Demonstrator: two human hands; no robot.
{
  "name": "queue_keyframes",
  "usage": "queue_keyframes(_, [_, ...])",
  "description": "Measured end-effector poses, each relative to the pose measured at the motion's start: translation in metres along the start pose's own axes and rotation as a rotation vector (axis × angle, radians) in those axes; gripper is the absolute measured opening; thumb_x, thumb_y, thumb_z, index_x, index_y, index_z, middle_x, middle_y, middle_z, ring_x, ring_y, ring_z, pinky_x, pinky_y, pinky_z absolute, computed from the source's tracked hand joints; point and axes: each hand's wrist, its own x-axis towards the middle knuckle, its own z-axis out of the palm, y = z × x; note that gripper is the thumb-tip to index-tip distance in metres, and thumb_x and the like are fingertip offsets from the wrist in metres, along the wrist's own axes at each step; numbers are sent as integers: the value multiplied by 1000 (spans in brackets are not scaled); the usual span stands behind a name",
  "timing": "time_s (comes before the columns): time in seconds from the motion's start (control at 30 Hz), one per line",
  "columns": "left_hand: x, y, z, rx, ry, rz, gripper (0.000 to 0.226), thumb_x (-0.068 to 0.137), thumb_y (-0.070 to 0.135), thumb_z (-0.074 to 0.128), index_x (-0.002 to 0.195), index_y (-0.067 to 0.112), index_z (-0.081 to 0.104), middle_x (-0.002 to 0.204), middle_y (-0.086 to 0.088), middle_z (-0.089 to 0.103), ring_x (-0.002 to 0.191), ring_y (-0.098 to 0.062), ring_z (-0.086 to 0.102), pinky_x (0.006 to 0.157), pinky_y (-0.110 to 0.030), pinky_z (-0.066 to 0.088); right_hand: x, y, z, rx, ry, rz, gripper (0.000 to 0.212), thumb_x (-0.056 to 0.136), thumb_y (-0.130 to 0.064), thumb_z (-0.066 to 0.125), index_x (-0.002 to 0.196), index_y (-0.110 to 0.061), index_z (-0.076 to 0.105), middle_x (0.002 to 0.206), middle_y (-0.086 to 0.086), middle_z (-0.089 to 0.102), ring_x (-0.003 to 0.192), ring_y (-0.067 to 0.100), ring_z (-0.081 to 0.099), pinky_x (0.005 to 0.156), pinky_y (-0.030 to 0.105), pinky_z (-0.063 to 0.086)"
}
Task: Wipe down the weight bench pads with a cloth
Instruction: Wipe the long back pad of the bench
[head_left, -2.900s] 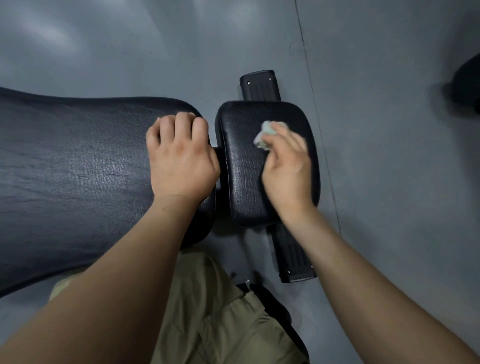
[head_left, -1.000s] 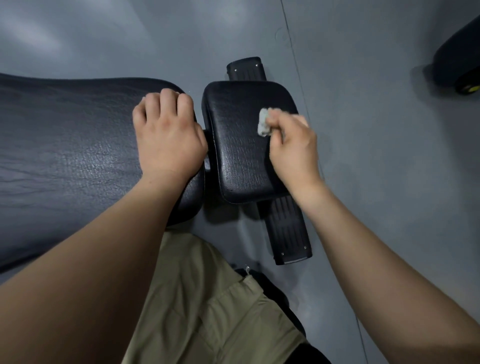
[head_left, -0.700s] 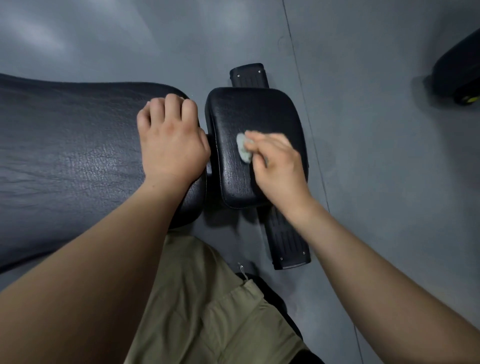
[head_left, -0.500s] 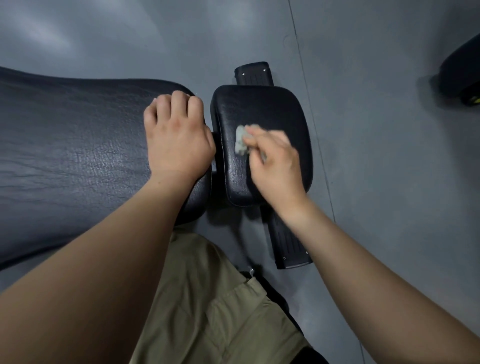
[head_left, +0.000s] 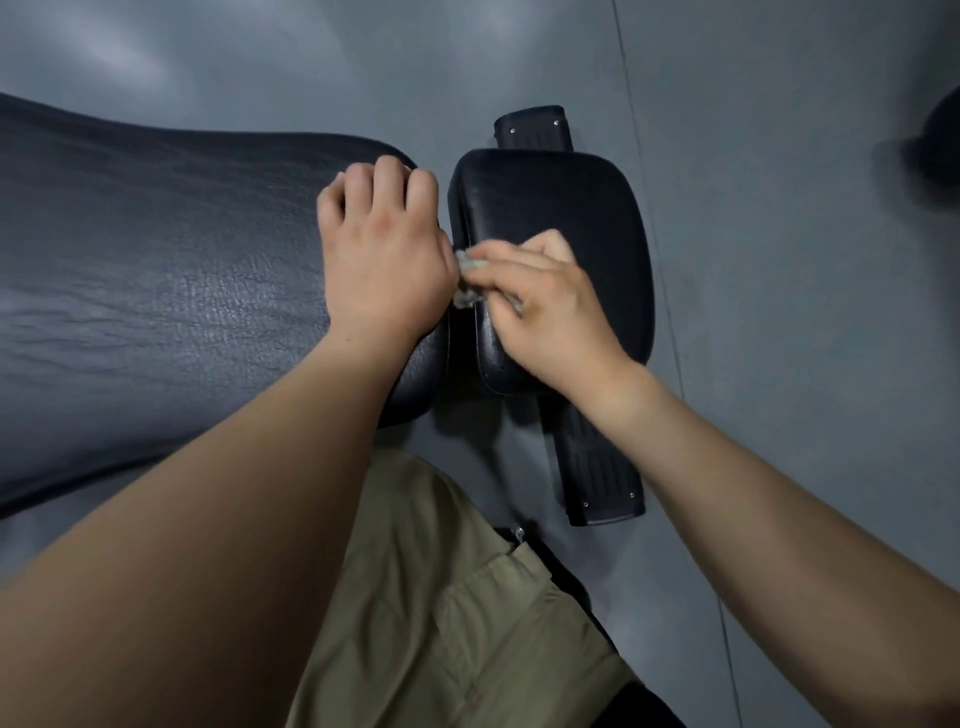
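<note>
A long black bench pad (head_left: 156, 291) fills the left of the view, and a smaller black seat pad (head_left: 571, 208) lies just to its right across a narrow gap. My left hand (head_left: 382, 254) rests on the long pad's right end with its fingers curled under, holding nothing. My right hand (head_left: 540, 301) pinches a small pale grey cloth (head_left: 465, 278) and presses it against the seat pad's left edge, beside the gap. Most of the cloth is hidden under my fingers.
The bench's black base foot (head_left: 597, 467) runs under the seat pad and sticks out at both ends on the grey floor (head_left: 779, 312). My khaki trouser leg (head_left: 441, 597) is at the bottom. A dark object (head_left: 943, 140) sits at the right edge.
My right hand has carried the cloth leftward across the seat pad, from its right part to its left edge by the gap. My left hand has stayed on the long pad.
</note>
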Motion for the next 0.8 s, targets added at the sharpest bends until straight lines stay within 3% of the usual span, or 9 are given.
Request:
queue_keyframes(0.2, [-2, 0, -1, -12, 7, 4, 26, 85, 20, 44, 106, 9, 55, 112, -13, 56, 105, -37, 51, 99, -49, 37, -65, -9, -28, 78, -286, -152, 27, 84, 6, 65, 102, -9, 77, 120, -3, 71, 94, 26, 53, 85, 35, 49])
queue_keyframes(0.4, [-3, 0, 0, -16, 6, 6, 27, 86, 21, 42, 107, 10, 56, 112, -12, 56, 105, -36, 52, 99, -49, 38, -32, -18, 1, -40, -127, -44, 27, 82, 1, 66, 101, -15, 78, 115, -6, 73, 96, 28, 50, 83, 44, 49])
queue_keyframes(0.63, [-1, -1, 9, 42, 57, 41, 20, 86, 18, 48, 103, 10, 57, 107, -13, 59, 100, -37, 55, 99, -52, 43, -86, -16, -20, -87, -253, -167, 24, 86, -1, 59, 100, -13, 73, 120, -3, 67, 108, 23, 53, 91, 37, 46])
queue_keyframes(0.8, [-1, 12, 9, 58, 89, -1, 24, 82, 5, 42, 99, 7, 58, 102, -17, 61, 97, -38, 59, 103, -58, 45, -83, -26, -23, -55, -57, 10, 28, 89, 4, 61, 113, -7, 69, 111, 7, 61, 98, 30, 57, 88, 36, 49])
